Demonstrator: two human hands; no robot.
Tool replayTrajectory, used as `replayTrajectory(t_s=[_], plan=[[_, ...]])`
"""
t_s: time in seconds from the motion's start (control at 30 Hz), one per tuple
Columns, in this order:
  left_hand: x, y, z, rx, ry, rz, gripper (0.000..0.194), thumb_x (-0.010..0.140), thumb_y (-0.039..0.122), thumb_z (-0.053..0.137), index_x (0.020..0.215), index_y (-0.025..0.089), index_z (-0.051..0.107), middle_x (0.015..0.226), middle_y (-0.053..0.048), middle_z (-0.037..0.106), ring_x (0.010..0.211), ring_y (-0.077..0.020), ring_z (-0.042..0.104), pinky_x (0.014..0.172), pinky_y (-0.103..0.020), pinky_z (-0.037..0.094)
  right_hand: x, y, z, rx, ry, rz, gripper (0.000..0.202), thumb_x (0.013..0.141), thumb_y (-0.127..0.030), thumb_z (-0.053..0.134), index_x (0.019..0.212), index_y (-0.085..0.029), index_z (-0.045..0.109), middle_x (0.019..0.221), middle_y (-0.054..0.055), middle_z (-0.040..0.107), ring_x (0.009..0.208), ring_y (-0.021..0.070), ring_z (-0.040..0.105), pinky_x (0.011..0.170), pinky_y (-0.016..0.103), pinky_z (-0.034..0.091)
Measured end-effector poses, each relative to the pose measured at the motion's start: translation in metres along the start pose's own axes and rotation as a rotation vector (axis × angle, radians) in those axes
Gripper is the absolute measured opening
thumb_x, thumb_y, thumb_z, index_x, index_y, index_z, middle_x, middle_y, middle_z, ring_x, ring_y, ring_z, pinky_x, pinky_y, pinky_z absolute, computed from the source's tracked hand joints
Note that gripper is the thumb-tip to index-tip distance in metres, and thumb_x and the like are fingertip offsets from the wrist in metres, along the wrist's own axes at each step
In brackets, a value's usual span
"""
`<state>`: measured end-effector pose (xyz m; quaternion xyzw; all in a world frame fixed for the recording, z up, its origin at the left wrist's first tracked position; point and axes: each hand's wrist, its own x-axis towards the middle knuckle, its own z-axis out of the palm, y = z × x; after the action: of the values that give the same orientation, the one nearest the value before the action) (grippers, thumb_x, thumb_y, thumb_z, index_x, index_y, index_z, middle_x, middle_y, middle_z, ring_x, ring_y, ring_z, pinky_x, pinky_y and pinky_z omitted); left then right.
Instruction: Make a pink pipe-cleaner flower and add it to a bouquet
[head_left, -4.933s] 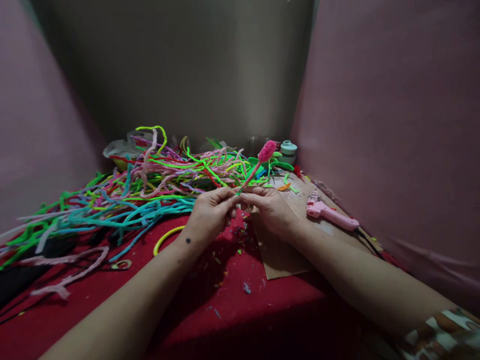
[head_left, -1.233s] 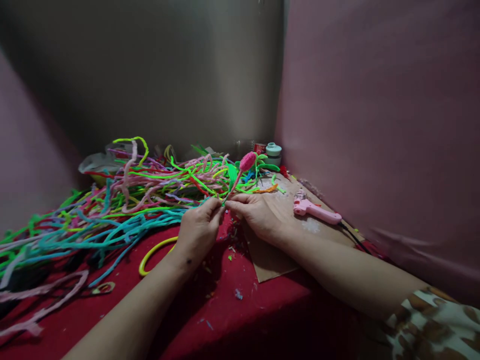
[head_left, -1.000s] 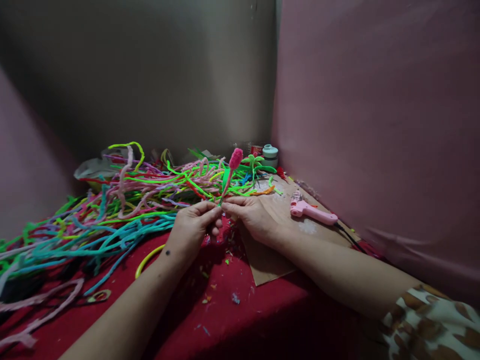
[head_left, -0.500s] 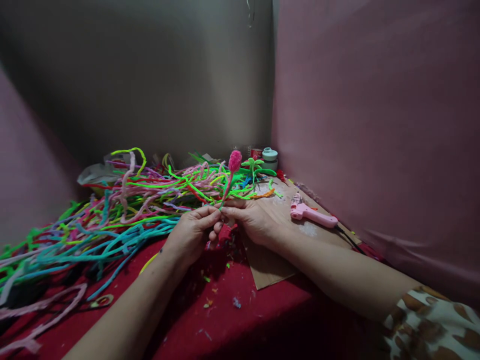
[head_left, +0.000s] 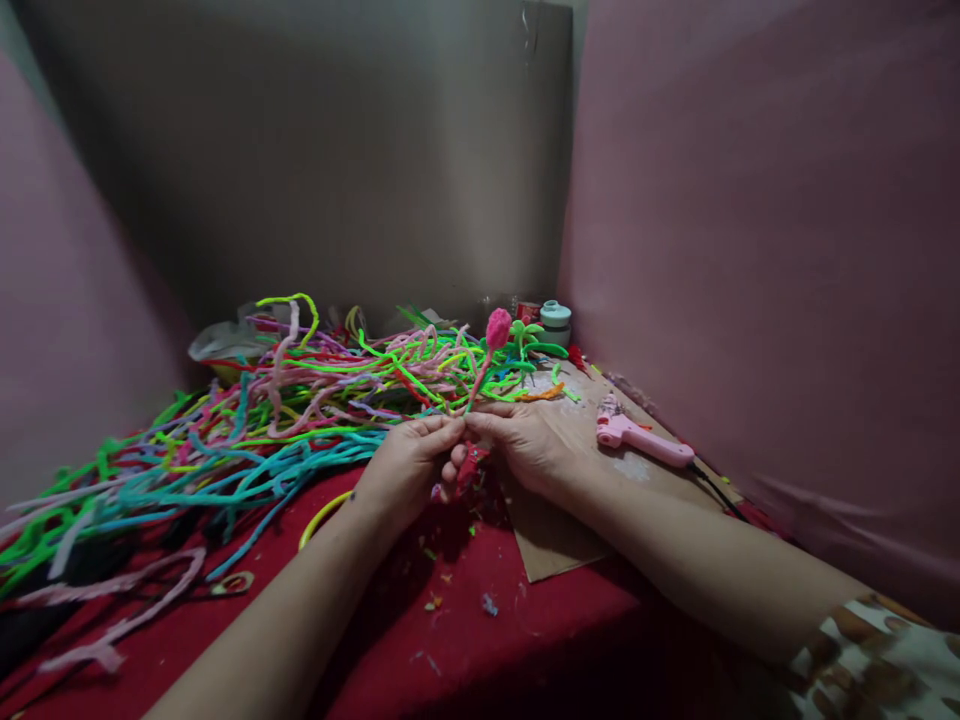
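Note:
My left hand (head_left: pixel 421 458) and my right hand (head_left: pixel 529 447) meet over the front edge of the pile, thumbs and fingertips pinched together. Between them they hold the lower stem of a pipe-cleaner flower (head_left: pixel 498 328), whose fuzzy pink bud points up and tilts slightly right. A pink pipe cleaner runs along the stem, with some green near my fingertips. Just under my fingers shows something red (head_left: pixel 472 466); I cannot make out what it is or whether a hand touches it. A heap of coloured pipe cleaners (head_left: pixel 300 460) spreads behind and left of my hands.
On a cardboard sheet (head_left: pixel 559 550) to the right lies a pink glue gun (head_left: pixel 645 440) with a black cord. A pale green-lidded jar (head_left: pixel 555 322) and a green pipe-cleaner piece (head_left: pixel 525 336) stand behind. Scraps dot the red cloth (head_left: pixel 465 650). Pink sheets flank both sides.
The camera view has turned a little left, so everything sits further right in the picture. Both hands keep their pinch on the flower's stem, with little visible difference in their pose.

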<state>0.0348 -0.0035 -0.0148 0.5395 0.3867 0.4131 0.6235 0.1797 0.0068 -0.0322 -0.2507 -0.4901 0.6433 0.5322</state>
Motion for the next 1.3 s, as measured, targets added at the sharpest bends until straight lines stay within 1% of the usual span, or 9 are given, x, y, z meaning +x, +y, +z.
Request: replayTrajectory(t_s=[0.17,0.23,0.3,0.4,0.57,0.73,0.93,1.1,1.3], plan=[[-0.002,-0.01,0.004,0.79,0.363,0.429,0.012,0.076,0.03,0.059,0.076,0.018,0.059,0.065,-0.001,0.061,0.056,-0.0128,0.054,0.055,-0.023,0.04,-0.004,-0.005,0.006,-0.163,0.16,-0.078,0.022,0.061,-0.03,0.072,0.053,-0.014,0.061,0.051,-0.004,0.05,0.052,0.0081,0.039,0.057,0.025,0.033],[-0.002,-0.015,0.002,1.058,0.426,0.554,0.011,0.079,0.027,0.053,0.075,0.02,0.06,0.066,-0.002,0.061,0.06,-0.0138,0.055,0.058,-0.023,0.037,-0.005,-0.006,0.007,-0.228,0.166,-0.098,0.02,0.061,-0.031,0.072,0.056,-0.014,0.064,0.054,-0.003,0.053,0.055,0.0093,0.042,0.06,0.026,0.034],[-0.002,-0.018,-0.001,1.155,0.422,0.593,0.016,0.082,0.026,0.047,0.073,0.02,0.059,0.062,0.0,0.059,0.056,-0.0127,0.053,0.056,-0.023,0.035,-0.005,-0.005,0.008,-0.275,0.165,-0.131,0.019,0.063,-0.032,0.07,0.058,-0.014,0.066,0.057,-0.002,0.056,0.059,0.0107,0.045,0.064,0.027,0.036],[-0.001,-0.018,-0.004,1.047,0.38,0.561,0.02,0.085,0.028,0.044,0.074,0.02,0.059,0.057,0.002,0.055,0.05,-0.0101,0.049,0.054,-0.021,0.036,-0.006,-0.004,0.009,-0.279,0.126,-0.144,0.019,0.066,-0.033,0.068,0.058,-0.016,0.066,0.06,-0.001,0.059,0.062,0.012,0.049,0.067,0.029,0.038],[0.002,-0.014,-0.001,0.638,0.329,0.391,0.022,0.08,0.037,0.051,0.071,0.018,0.058,0.053,0.004,0.053,0.044,-0.0091,0.048,0.044,-0.02,0.038,-0.007,-0.005,0.011,-0.221,0.024,-0.157,0.021,0.069,-0.037,0.066,0.067,-0.017,0.069,0.069,0.0,0.062,0.068,0.0132,0.051,0.074,0.03,0.039],[0.002,-0.006,0.004,0.274,0.275,0.222,0.017,0.072,0.033,0.058,0.071,0.016,0.054,0.051,0.005,0.053,0.039,-0.0092,0.049,0.034,-0.019,0.038,-0.005,-0.002,0.008,-0.212,-0.033,-0.151,0.022,0.07,-0.038,0.065,0.072,-0.016,0.068,0.07,0.0,0.061,0.068,0.0124,0.051,0.072,0.029,0.038],[-0.002,0.0,0.006,0.128,0.204,0.172,0.018,0.071,0.03,0.064,0.069,0.014,0.054,0.049,0.006,0.052,0.034,-0.006,0.046,0.03,-0.017,0.038,-0.001,0.001,0.001,-0.219,-0.078,-0.101,0.022,0.075,-0.035,0.06,0.064,-0.016,0.059,0.063,0.0,0.055,0.06,0.0109,0.046,0.06,0.027,0.034],[-0.001,-0.002,0.002,-0.015,0.066,0.114,0.018,0.072,0.03,0.065,0.072,0.014,0.055,0.05,0.006,0.053,0.034,-0.0051,0.044,0.028,-0.016,0.039,-0.002,-0.003,-0.003,-0.265,-0.05,-0.082,0.021,0.074,-0.036,0.061,0.063,-0.018,0.058,0.062,0.0,0.054,0.059,0.0119,0.045,0.058,0.027,0.034],[0.001,-0.002,-0.005,0.029,-0.004,0.067,0.019,0.073,0.032,0.064,0.073,0.014,0.057,0.051,0.005,0.054,0.034,-0.0056,0.044,0.025,-0.016,0.039,-0.005,-0.012,0.004,-0.278,-0.039,-0.053,0.023,0.071,-0.036,0.066,0.06,-0.017,0.06,0.059,-0.001,0.054,0.057,0.0117,0.045,0.059,0.027,0.034]])
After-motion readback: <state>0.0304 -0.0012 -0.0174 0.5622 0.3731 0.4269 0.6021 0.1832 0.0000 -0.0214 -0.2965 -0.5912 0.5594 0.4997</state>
